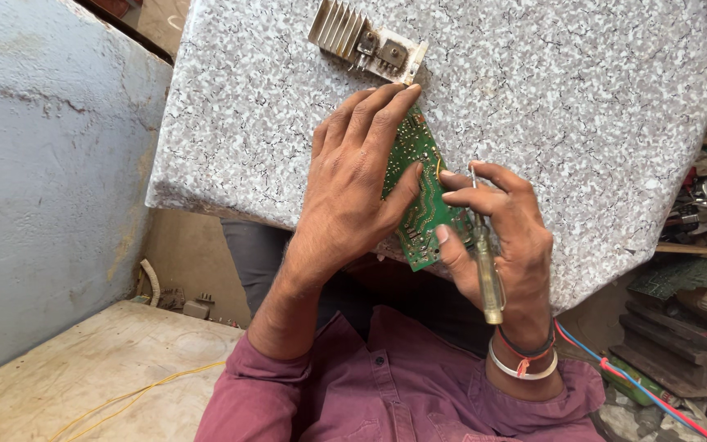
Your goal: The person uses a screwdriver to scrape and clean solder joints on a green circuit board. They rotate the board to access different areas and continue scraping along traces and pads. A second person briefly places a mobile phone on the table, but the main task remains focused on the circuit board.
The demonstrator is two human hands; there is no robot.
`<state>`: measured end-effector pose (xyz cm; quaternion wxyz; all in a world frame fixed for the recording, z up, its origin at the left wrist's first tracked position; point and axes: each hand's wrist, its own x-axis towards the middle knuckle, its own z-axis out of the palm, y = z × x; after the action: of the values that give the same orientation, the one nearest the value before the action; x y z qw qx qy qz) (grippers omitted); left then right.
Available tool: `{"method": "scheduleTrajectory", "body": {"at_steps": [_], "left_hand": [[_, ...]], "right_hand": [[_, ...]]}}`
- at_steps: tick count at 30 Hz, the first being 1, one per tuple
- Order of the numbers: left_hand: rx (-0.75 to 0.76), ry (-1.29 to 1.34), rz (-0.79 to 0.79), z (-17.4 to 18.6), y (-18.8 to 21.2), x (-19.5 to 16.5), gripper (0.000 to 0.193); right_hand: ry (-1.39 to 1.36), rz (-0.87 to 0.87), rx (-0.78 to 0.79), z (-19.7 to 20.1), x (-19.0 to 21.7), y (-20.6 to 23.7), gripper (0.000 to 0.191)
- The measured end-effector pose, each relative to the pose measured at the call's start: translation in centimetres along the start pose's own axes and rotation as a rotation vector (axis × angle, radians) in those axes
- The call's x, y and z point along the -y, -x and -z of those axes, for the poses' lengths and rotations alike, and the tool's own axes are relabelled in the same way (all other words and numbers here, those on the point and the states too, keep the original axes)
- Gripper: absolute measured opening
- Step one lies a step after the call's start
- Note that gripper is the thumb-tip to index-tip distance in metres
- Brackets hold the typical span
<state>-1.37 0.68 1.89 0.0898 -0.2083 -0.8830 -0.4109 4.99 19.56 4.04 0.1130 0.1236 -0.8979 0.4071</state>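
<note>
A green circuit board (421,190) lies on the speckled table top (550,90), solder side up. My left hand (353,180) lies flat over the board's left part, with the thumb pressing its middle. My right hand (505,237) grips a screwdriver (487,270) with a clear yellowish handle, its metal tip near the board's right edge. A finned aluminium heat sink (366,41) with two dark components bolted on lies just beyond my left fingertips.
A blue-grey wall (51,164) stands at the left. A wooden bench (92,368) with a yellow wire is at the lower left. Cluttered shelves with tools and boards (697,237) fill the right. Red and blue wires (640,385) run at the lower right.
</note>
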Motion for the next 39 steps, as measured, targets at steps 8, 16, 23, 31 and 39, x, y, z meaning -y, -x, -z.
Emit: {"method": "scheduleTrajectory", "body": {"at_steps": [8, 16, 23, 31, 39], "left_hand": [[0.009, 0.006, -0.002, -0.1, -0.1, 0.3, 0.068], [0.016, 0.015, 0.003, -0.3, 0.1, 0.5, 0.066], [0.018, 0.016, 0.003, -0.3, 0.0, 0.5, 0.066], [0.066, 0.03, -0.051, 0.5, -0.2, 0.4, 0.068], [0.073, 0.07, -0.063, 0.6, -0.1, 0.1, 0.076]], "right_hand": [[0.034, 0.034, 0.052, 0.2, 0.1, -0.2, 0.041], [0.035, 0.055, 0.075, 0.3, 0.2, -0.3, 0.044], [-0.14, -0.06, 0.068, 0.4, 0.3, 0.2, 0.04], [-0.601, -0.304, -0.019, 0.2, -1.1, 1.2, 0.029], [-0.751, -0.32, -0.158, 0.2, -2.4, 2.1, 0.033]]}}
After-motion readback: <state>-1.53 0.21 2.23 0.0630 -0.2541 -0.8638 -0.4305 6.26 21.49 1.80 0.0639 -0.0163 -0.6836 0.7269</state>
